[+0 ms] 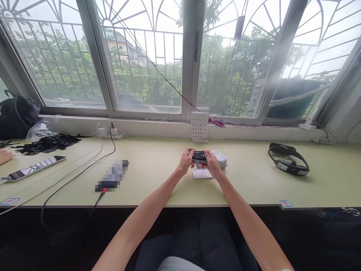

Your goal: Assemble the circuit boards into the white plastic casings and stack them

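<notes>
Between both hands, above the table, is a small device with a black battery [199, 155] facing me; its print reads in part "3000mAh". My left hand [186, 160] grips its left end, thumb on top and fingers curled beneath. On the right end, my right hand [212, 162] holds it the same way. A white plastic cover [202, 173] lies on the table just below the hands. Beside my right hand is a stack of white flat pieces [221, 158], partly hidden by that hand. Whether the battery is loose or seated in the device, I cannot tell.
On the pale table [248, 188] lie a black head strap [289, 160], a blurred-out device [112, 176] on a cable, a phone [34, 168] and black strips [50, 143]. A white perforated holder [199, 127] stands by the window. Another person's hand [6, 156] shows at far left.
</notes>
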`<action>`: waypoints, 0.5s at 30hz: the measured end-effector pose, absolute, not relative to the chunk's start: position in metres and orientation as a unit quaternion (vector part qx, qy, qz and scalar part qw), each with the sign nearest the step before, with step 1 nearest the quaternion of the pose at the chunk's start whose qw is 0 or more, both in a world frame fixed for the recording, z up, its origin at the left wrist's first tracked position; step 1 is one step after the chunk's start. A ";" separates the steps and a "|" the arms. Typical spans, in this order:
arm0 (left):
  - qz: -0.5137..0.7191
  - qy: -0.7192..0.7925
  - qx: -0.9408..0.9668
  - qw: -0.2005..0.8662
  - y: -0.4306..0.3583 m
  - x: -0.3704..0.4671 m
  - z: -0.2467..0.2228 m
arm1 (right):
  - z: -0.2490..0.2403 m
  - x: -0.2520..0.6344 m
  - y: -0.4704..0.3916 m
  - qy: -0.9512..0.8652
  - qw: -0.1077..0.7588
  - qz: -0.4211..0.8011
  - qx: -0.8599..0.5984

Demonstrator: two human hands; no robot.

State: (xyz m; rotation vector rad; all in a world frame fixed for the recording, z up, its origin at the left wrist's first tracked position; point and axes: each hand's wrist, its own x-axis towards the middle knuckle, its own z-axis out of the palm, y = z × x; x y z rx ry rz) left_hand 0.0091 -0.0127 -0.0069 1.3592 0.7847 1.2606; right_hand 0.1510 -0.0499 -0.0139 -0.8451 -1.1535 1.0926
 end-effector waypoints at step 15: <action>0.520 0.333 0.549 0.563 -0.008 0.008 -0.008 | -0.012 0.154 -0.051 -0.463 0.610 0.572 -0.294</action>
